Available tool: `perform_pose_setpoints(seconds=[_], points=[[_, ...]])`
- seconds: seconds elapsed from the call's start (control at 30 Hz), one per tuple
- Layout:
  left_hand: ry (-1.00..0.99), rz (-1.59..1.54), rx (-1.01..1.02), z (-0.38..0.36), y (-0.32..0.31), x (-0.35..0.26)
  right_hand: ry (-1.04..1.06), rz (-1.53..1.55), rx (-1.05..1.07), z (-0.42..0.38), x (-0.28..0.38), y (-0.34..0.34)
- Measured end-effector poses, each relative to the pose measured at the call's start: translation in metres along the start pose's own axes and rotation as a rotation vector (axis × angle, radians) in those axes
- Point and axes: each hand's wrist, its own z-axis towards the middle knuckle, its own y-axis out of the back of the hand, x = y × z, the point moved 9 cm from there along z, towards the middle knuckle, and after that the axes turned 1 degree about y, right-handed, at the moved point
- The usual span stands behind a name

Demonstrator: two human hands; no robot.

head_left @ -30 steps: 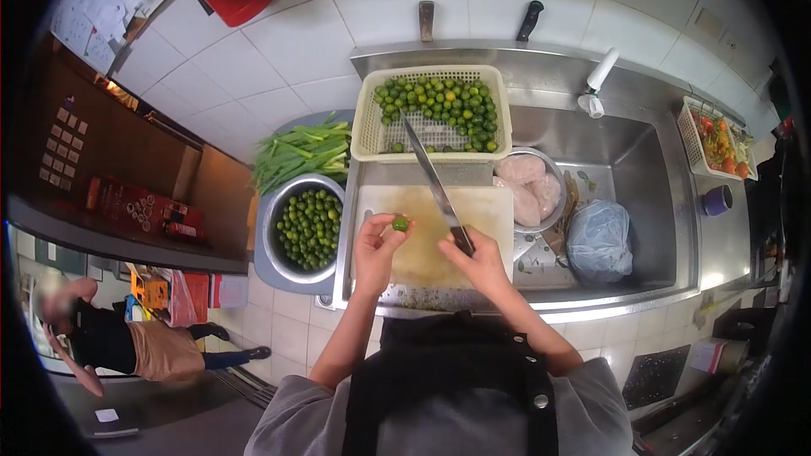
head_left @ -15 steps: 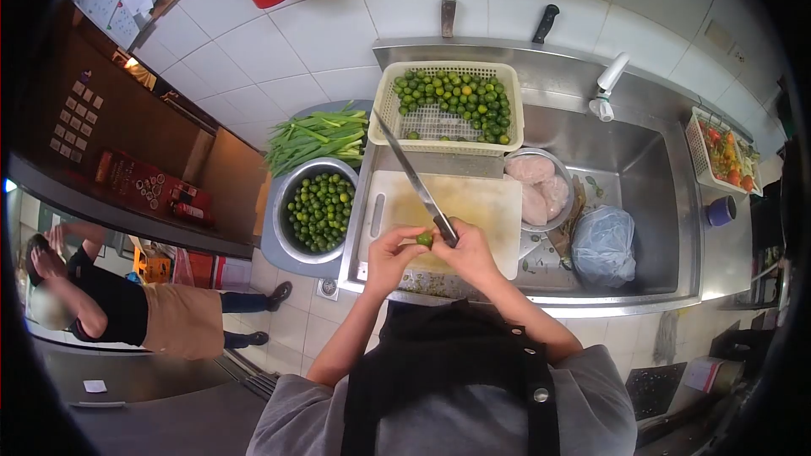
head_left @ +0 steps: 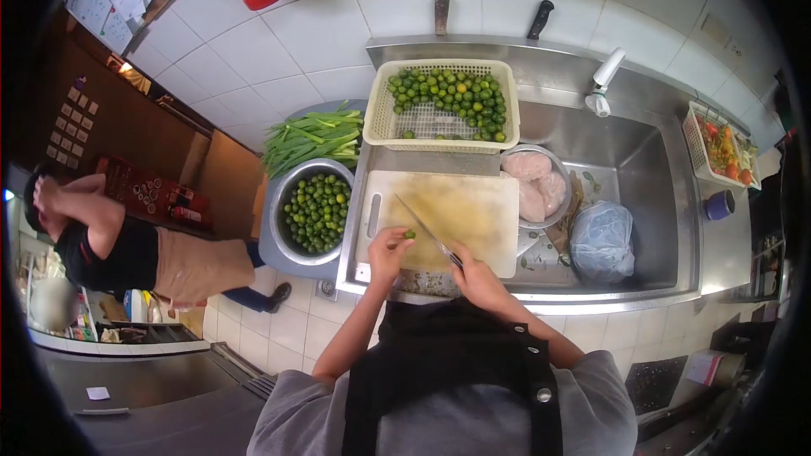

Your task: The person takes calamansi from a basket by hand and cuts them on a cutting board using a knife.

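My left hand point(head_left: 388, 252) pinches a small green citrus fruit point(head_left: 410, 235) over the lower left part of the white cutting board point(head_left: 473, 203). In my right hand point(head_left: 479, 277) is the handle of a knife point(head_left: 425, 227); its blade points up and left across the board, just right of the fruit. Yellowish wet stains mark the board. Behind it stands a cream basket point(head_left: 380, 110) of green fruits, one of them orange. Left of the board, a metal bowl point(head_left: 279, 241) holds more green fruits.
Green leafy stalks point(head_left: 312, 142) lie behind the bowl. Right of the board are a bowl of pale meat point(head_left: 530, 190), a sink point(head_left: 650, 165) with a plastic bag point(head_left: 602, 241), a faucet point(head_left: 604, 80) and a vegetable basket point(head_left: 705, 152). Another person point(head_left: 127, 245) stands at the far left.
My hands have moved apart, the left one leftward with the fruit. The knife blade has come down low over the board. The other person has shifted, arms still raised to the head.
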Motion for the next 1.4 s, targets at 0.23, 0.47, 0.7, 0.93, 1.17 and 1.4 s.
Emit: perform_pose_setpoints(seconds=[0.23, 0.47, 0.7, 0.93, 1.17, 1.4], points=[[-0.183, 0.146, -0.066, 0.004, -0.011, 0.004, -0.13, -0.1, 0.317, -0.013, -0.01, -0.021], [-0.28, 0.234, -0.102, 0.002, -0.011, 0.001, -0.06, -0.113, 0.266, -0.021, -0.005, -0.016], [-0.324, 0.262, -0.111, -0.001, -0.011, -0.004, 0.023, -0.198, 0.274, 0.001, 0.001, -0.024], [-0.292, 0.2, -0.133, -0.001, -0.008, -0.001, 0.093, -0.187, 0.205, 0.027, -0.01, -0.046], [-0.371, 0.332, -0.183, 0.004, 0.008, -0.011, 0.077, -0.113, 0.172, 0.033, -0.012, -0.039], [-0.366, 0.666, -0.514, 0.07, 0.09, -0.082, -0.006, -0.151, 0.07, 0.011, -0.028, 0.011]])
